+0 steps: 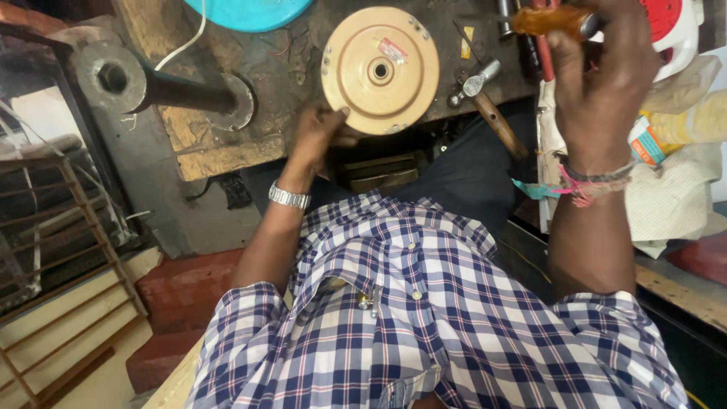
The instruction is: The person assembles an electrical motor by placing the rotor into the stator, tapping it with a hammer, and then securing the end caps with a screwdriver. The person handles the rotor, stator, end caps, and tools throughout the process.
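Left hand point(322, 129) is down at the near edge of the dark, scarred wooden table point(280, 68), fingers curled onto the lower-left rim of the round beige metal cover plate point(380, 70), which lies flat with its hub hole facing up. That grip is a light pinch on the rim, thumb side hidden under the plate, so how firmly it holds I cannot tell. Right hand point(602, 72) is up and off to the right, fist wrapped tight around the orange translucent handle of a screwdriver point(547, 20); the handle runs roughly left to right, its free end pointing back toward the plate. So the plate lies to the left of the tool hand, well apart, with a wooden-handled steel hammer point(485, 95) lying slantwise between them (head toward the plate). The left hand is plainly the nearer one, touching already.
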